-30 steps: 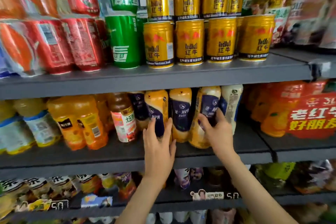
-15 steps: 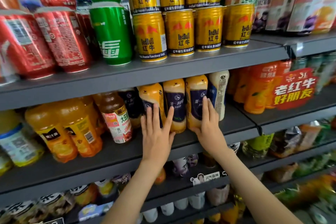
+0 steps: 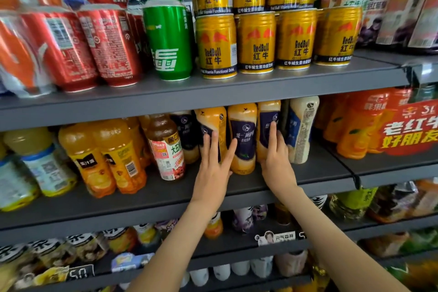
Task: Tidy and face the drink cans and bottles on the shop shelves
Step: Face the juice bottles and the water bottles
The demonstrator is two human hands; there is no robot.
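Milk-tea bottles (image 3: 243, 130): three stood upright, side by side, partway along the middle shelf (image 3: 320, 173).
Left hand (image 3: 213, 170): fingers were straight and spread flat against the left and centre bottles, gripping nothing.
Right hand (image 3: 276, 161): fingers were straight, pressed on the right bottle's label.
Contents: the bottles looked full of tan drink.
Handling: probably fairly heavy; the smooth sleeved plastic was likely slippery and the bottles tall enough to tip.
Hold: best taken around the narrowed middle.
Top shelf (image 3: 213, 92): gold cans (image 3: 256, 42) sat stacked two high.

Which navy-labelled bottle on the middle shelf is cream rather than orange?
The rightmost bottle, just right of the right hand: its body is cream-white, while the three navy-labelled bottles to its left are orange.
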